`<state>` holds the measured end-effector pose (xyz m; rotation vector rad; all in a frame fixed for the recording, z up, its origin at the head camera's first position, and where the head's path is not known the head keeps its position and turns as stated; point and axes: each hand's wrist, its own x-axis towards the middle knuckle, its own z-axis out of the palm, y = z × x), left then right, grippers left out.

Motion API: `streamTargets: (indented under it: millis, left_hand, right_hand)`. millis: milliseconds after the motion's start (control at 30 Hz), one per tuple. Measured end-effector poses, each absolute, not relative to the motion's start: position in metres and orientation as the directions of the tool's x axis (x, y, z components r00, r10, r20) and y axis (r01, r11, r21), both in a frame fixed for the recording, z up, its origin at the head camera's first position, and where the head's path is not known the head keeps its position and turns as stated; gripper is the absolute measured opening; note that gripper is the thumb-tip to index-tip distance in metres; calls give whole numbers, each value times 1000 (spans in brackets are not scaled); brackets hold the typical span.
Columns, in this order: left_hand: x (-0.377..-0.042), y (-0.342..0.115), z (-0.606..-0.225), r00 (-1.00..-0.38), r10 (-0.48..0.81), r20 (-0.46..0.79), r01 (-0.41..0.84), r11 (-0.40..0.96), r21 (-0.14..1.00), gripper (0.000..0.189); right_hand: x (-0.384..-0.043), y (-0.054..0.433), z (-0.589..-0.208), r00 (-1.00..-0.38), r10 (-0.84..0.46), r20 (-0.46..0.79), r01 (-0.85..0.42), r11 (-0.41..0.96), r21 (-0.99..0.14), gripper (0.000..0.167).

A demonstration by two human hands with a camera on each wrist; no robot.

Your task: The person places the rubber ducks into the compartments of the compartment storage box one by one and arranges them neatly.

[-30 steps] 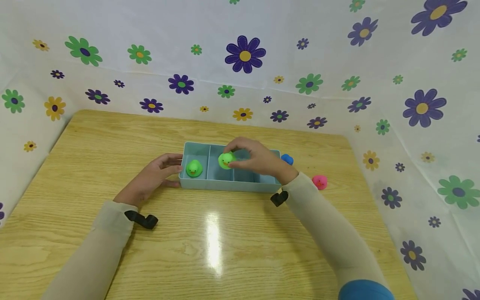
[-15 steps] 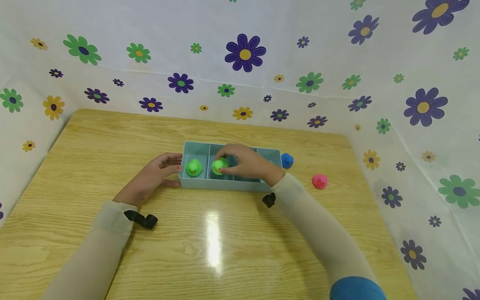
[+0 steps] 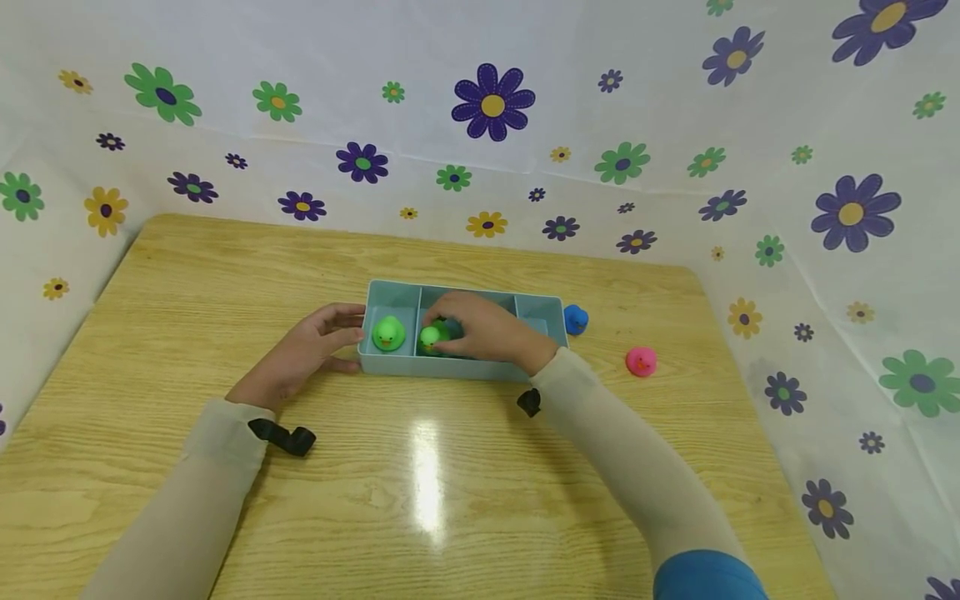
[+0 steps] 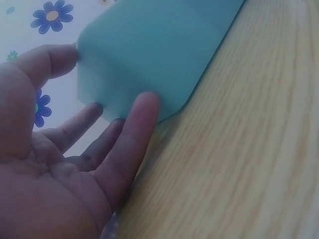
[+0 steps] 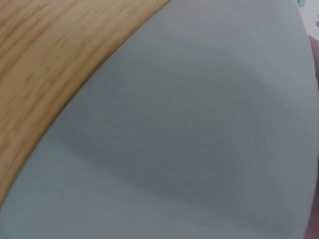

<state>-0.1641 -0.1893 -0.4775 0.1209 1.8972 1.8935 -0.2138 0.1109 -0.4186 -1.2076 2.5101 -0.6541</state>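
Observation:
A blue-grey divided box (image 3: 450,367) sits on the table, and one green rubber duck (image 3: 387,333) rests in its leftmost compartment. In the second compartment from the left, my right hand (image 3: 487,329) pinches another green rubber duck (image 3: 430,338) between thumb and fingers, low inside the walls. My left hand (image 3: 315,346) touches the box's left end; in the left wrist view its fairly straight fingers (image 4: 144,114) spread against that end wall (image 4: 149,59). The box's side fills most of the right wrist view, which hides the held duck.
A blue rubber duck (image 3: 576,320) stands just off the box's right end, and a pink rubber duck (image 3: 641,362) sits farther right on the wooden table (image 3: 337,500). Behind and at the sides hangs a white flower-print sheet (image 3: 315,50).
My right hand has moved left and down with its green duck, from above the box into the second compartment. The blue duck shows more fully. My left hand stays at the box's end.

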Motion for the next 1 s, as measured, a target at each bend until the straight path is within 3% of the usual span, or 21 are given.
streamTargets:
  millis: [233,567,1000]
  left_hand:
    - [-164,-188,-473,-892,374,-254,-253,54,966,59]
    - [-163,-188,-467,-891,383,-245,-244,53,968,60]
    - [-163,-188,-473,-891,379,-249,-248,50,967,62]
  right_hand:
    - [-216,103,-421,-609,-787,-103,-706,596,-383,26]
    - [-219,99,-418,-592,-789,-164,-725,610,-320,25]
    - [-215,103,-414,-583,-796,-161,-721,599,-349,34]
